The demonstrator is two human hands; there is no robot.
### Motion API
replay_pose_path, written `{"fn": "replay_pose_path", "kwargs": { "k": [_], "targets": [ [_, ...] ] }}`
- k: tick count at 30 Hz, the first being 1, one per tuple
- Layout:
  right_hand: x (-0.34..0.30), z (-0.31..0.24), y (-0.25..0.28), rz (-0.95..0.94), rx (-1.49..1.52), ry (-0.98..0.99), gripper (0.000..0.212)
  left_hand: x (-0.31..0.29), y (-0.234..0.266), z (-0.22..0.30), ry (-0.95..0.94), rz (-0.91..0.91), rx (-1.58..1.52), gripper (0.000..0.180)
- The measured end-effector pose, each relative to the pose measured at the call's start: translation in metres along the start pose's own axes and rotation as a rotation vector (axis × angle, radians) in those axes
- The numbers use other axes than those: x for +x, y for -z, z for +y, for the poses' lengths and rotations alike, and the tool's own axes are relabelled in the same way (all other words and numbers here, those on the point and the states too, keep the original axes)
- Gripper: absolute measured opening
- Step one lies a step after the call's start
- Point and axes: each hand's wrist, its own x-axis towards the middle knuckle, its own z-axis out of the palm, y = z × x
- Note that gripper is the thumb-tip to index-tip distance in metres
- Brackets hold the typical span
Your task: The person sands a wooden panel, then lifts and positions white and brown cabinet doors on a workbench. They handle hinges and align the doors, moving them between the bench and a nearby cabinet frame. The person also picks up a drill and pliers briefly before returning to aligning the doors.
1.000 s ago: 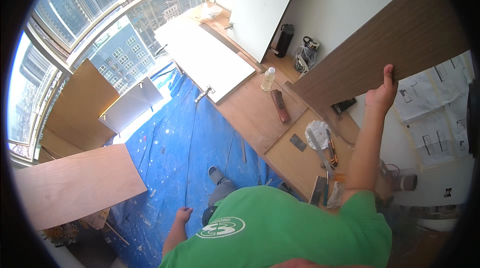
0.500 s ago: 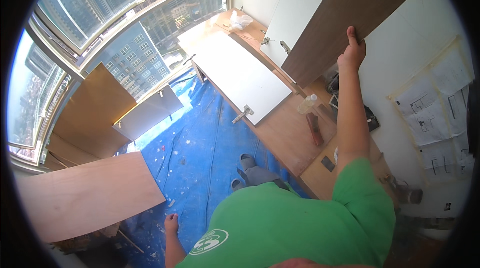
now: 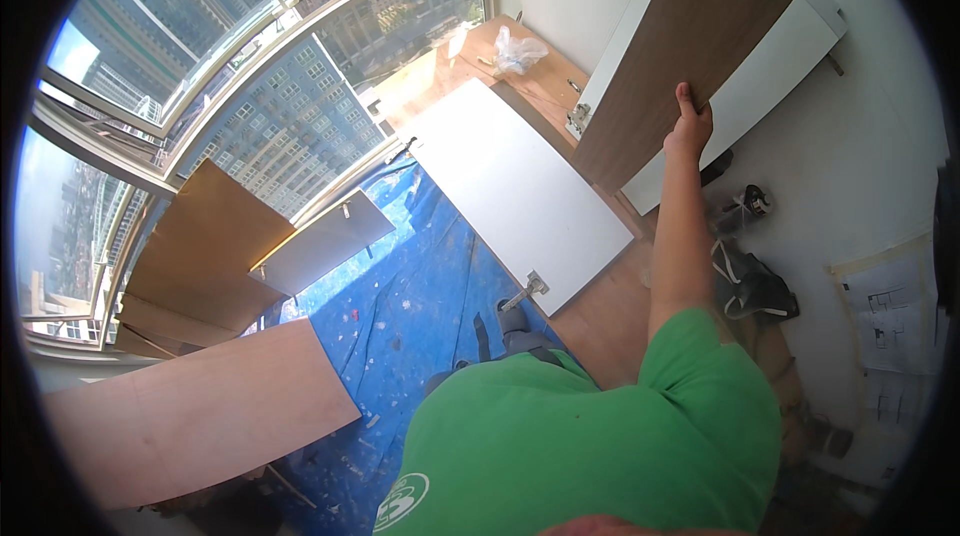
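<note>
Holding brown board (image 3: 700, 46): r. grip (image 3: 688, 131) is clamped on its lower r. edge, thumb on near face, other fingers mostly hidden. L. grip out of view, so can't tell its state. Landmark = flat white panel (image 3: 530, 196), lying on wood tabletop (image 3: 610, 331) w/ metal hinge (image 3: 535, 284) at its near l. corner. Brown board is to the r. of flat white panel, tilted, in front of leaning white panel (image 3: 735, 111); can't tell if its low end touches tabletop. Plastic bag (image 3: 518, 54) sits just past far end of flat white panel. Blue sheet (image 3: 420, 266) covers floor l. of it. Further l. of flat white panel: small grey panel (image 3: 330, 241), then tan board (image 3: 210, 246) standing nr window (image 3: 310, 106). Light wood board (image 3: 210, 406) is nearer the wearer & well l. of flat white panel. Dark bag (image 3: 755, 286) & paper drawings (image 3: 885, 316) are r. of it, drawings on wall (image 3: 840, 151).
</note>
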Motion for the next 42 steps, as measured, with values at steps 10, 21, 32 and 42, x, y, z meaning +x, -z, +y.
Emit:
{"fn": "replay_pose_path", "kwargs": {
  "k": [10, 21, 32, 42],
  "targets": [
    [0.026, 0.004, -0.008, 0.085, -0.001, 0.021, 0.058, 0.066, 0.046, 0.136, -0.123, 0.084, -0.093, 0.055],
    [0.019, -0.009, -0.003, 0.077, -0.073, 0.022, 0.055, 0.093, 0.034, 0.165, -0.345, -0.091, 0.076, 0.056],
    [0.016, 0.032, 0.005, 0.170, -0.062, -0.036, 0.049, 0.106, 0.028, 0.172, -0.263, -0.074, 0.196, 0.054],
    [0.014, 0.043, 0.017, 0.138, -0.069, -0.016, 0.050, 0.148, -0.027, 0.265, -0.352, -0.171, 0.248, 0.055]
  ]
}}
